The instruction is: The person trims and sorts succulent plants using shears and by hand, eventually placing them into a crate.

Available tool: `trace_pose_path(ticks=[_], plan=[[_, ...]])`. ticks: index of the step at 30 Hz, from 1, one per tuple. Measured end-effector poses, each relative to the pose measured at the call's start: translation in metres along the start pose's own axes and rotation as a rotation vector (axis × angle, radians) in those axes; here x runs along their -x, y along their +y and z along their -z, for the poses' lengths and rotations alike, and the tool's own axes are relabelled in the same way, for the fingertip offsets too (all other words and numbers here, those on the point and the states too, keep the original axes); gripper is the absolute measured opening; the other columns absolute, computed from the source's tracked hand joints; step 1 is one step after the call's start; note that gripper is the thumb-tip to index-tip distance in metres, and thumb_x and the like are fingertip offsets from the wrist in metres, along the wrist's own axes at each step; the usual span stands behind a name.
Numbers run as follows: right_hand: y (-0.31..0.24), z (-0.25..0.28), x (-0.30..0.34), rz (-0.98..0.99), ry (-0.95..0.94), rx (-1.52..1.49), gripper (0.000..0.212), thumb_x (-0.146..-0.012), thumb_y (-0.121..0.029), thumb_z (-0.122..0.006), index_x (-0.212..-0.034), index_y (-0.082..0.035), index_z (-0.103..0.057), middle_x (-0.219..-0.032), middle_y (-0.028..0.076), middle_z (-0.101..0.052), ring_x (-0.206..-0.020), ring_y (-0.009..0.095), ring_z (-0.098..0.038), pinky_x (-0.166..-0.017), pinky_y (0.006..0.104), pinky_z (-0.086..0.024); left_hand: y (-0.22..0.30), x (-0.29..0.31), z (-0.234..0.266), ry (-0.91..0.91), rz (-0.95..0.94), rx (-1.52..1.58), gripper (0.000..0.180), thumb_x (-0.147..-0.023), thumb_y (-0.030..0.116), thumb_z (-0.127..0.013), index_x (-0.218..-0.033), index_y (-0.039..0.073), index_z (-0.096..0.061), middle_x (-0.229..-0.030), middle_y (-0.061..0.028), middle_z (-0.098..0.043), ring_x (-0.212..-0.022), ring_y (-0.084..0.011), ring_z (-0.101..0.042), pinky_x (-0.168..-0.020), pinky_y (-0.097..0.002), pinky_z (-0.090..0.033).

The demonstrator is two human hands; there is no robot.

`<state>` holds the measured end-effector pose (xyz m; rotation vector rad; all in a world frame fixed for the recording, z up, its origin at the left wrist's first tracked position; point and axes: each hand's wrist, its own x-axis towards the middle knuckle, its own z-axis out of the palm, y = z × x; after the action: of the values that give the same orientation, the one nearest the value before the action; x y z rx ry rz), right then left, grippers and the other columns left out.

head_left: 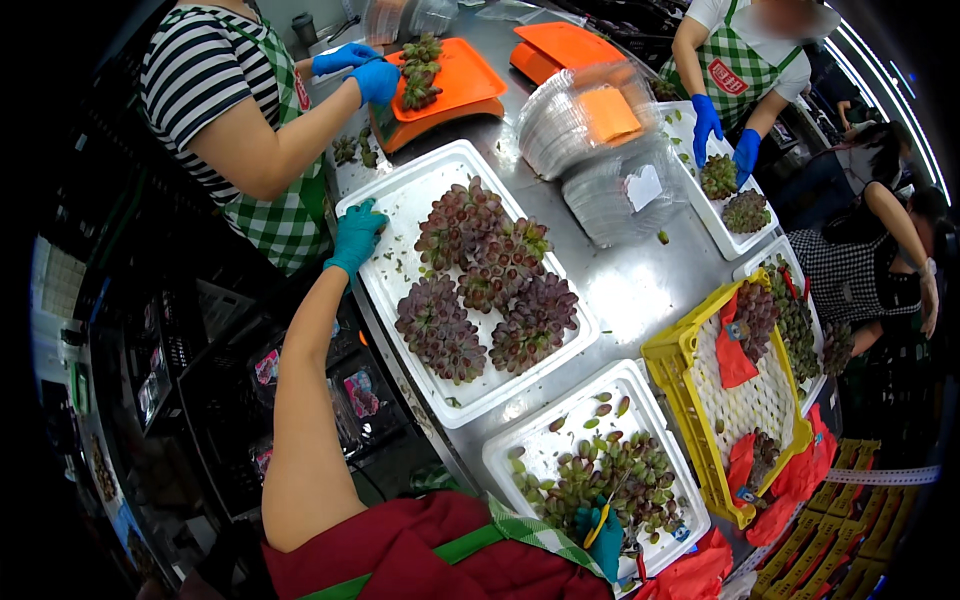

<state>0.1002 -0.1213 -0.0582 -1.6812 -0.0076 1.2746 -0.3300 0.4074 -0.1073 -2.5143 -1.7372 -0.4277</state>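
Observation:
My left hand [356, 238], in a teal glove, is closed at the left rim of a white tray [408, 195]. Its fingers curl over something too small to make out. Several purple succulent rosettes [490, 280] stand in that tray, right of the hand, among loose bits of leaf. Low in the view my right hand [606, 548], also teal-gloved, grips yellow-handled scissors [597, 524], partly hidden. Under it a second white tray [508, 440] holds a heap of green and purple succulents [615, 475] with loose leaves.
A yellow crate [690, 420] with succulents and red wrapping stands right. Clear plastic containers [565, 125] are stacked mid-table, near an orange scale [455, 80]. Two blue-gloved co-workers handle succulents at the far left and far right; another person is at the right edge.

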Motion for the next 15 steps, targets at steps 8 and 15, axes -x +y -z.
trace_pose_path(ticks=[8, 15], plan=[[0.0, -0.006, -0.003, -0.011, 0.01, 0.015, 0.034, -0.085, -0.009, -0.051, -0.119, -0.005, -0.045, -0.087, 0.01, -0.062, -0.07, 0.017, -0.06, -0.058, 0.0278, -0.049, -0.005, -0.002, -0.008, -0.131, -0.026, -0.019, 0.04, -0.071, 0.005, -0.055, -0.11, 0.013, -0.054, -0.116, -0.0168, -0.048, -0.108, -0.0378, -0.043, -0.088, -0.0452, -0.037], [-0.016, -0.015, 0.004, 0.002, -0.008, 0.125, 0.04, -0.086, -0.014, -0.054, -0.123, -0.004, -0.044, -0.094, 0.009, -0.061, -0.079, 0.016, -0.061, -0.064, 0.0253, -0.049, -0.041, 0.006, -0.05, -0.043, -0.133, -0.183, 0.035, -0.077, 0.007, -0.045, -0.112, 0.004, -0.048, -0.109, -0.0253, -0.049, -0.096, -0.0413, -0.048, -0.081, -0.0487, -0.038]])
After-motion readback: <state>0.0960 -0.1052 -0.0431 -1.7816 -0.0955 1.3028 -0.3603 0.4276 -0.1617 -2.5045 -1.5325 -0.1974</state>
